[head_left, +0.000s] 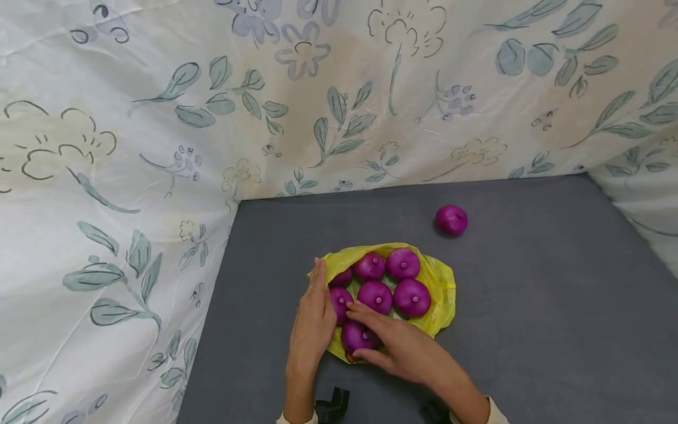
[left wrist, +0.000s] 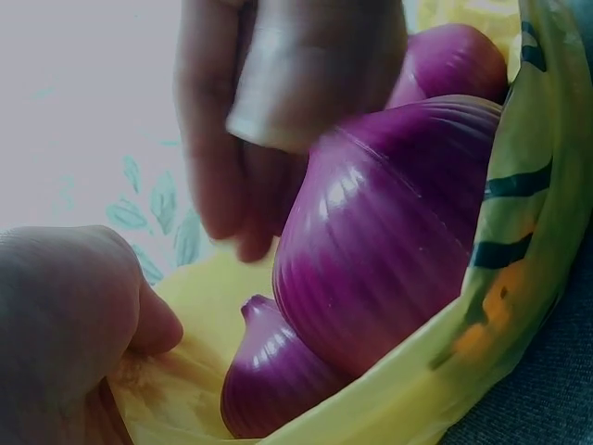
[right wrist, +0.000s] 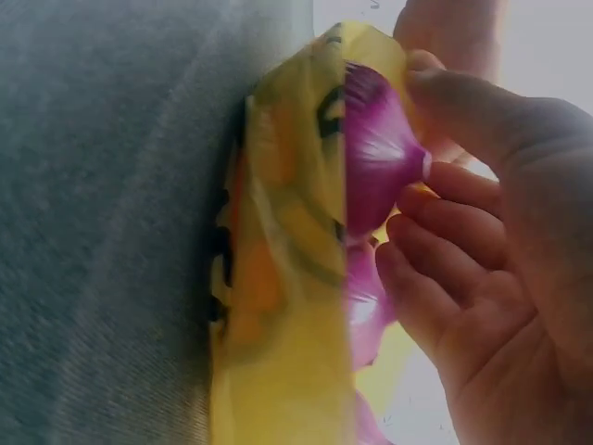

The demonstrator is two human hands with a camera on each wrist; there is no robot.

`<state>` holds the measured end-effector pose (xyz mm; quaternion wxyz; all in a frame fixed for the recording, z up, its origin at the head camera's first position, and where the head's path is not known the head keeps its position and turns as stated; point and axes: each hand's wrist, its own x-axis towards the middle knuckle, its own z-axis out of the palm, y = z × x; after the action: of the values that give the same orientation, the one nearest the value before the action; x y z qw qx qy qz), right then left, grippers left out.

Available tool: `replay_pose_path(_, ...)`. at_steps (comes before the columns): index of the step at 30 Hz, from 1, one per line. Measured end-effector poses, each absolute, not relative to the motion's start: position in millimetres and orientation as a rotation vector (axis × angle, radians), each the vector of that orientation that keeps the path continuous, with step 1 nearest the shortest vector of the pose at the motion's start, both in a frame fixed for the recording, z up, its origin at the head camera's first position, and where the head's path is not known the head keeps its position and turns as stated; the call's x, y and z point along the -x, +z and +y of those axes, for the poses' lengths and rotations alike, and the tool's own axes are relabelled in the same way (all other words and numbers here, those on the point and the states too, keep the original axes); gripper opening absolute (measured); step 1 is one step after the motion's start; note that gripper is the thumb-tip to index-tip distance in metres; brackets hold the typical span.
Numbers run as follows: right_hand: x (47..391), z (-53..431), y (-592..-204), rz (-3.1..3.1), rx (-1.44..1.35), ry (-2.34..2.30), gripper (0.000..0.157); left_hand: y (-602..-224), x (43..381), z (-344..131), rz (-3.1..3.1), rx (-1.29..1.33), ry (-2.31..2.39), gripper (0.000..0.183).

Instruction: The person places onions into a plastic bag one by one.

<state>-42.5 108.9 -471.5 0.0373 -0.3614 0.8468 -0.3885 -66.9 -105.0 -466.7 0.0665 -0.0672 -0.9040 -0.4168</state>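
Several purple onions (head_left: pixel 411 298) sit inside an opened yellow plastic bag (head_left: pixel 444 288) on the dark table. My left hand (head_left: pixel 313 318) is at the bag's left side, fingers stretched along it; the left wrist view shows its thumb over the bag's rim. Over the front onion (head_left: pixel 356 337) is my right hand (head_left: pixel 408 344), thumb on the near side and fingers on the far side. In the right wrist view its fingers (right wrist: pixel 445 232) bend loosely beside the onion's top, without a clear grip. The right hand is blurred in the left wrist view.
One more onion (head_left: pixel 452 220) lies outside the bag, farther back and to the right on the grey table (head_left: pixel 535 282). A white flower-printed cloth (head_left: pixel 339 100) hangs behind the table and along its left side. Black straps (head_left: pixel 332 405) show near my wrists.
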Motion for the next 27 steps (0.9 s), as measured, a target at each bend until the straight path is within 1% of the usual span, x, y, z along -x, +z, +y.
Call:
replay_pose_path(4, 47, 117, -464, 2.644, 1.069, -1.342, 0.069, -466, 67, -105, -2.719, 0.209, -1.266, 0.056)
replay_pose_path(12, 65, 140, -444, 2.851, 0.804, -1.467, 0.067, -467, 67, -106, -2.718, 0.216, -1.259, 0.056)
replay_pose_path(17, 75, 159, -433, 2.908, 0.603, -1.659, 0.067, -468, 66, -108, -2.721, 0.224, -1.256, 0.058)
replay_pose_path(20, 83, 173, -426, 2.9, 0.452, -1.772, 0.07, -469, 65, -108, -2.728, 0.228, -1.251, 0.058)
replay_pose_path(23, 93, 188, -421, 2.92, 0.269, -1.795, 0.071, -469, 66, -109, -2.73, 0.228, -1.263, 0.057)
replay_pose_path(27, 105, 205, -415, 2.919, 0.094, -1.818, 0.074, -468, 67, -109, -2.724, 0.232, -1.271, 0.057)
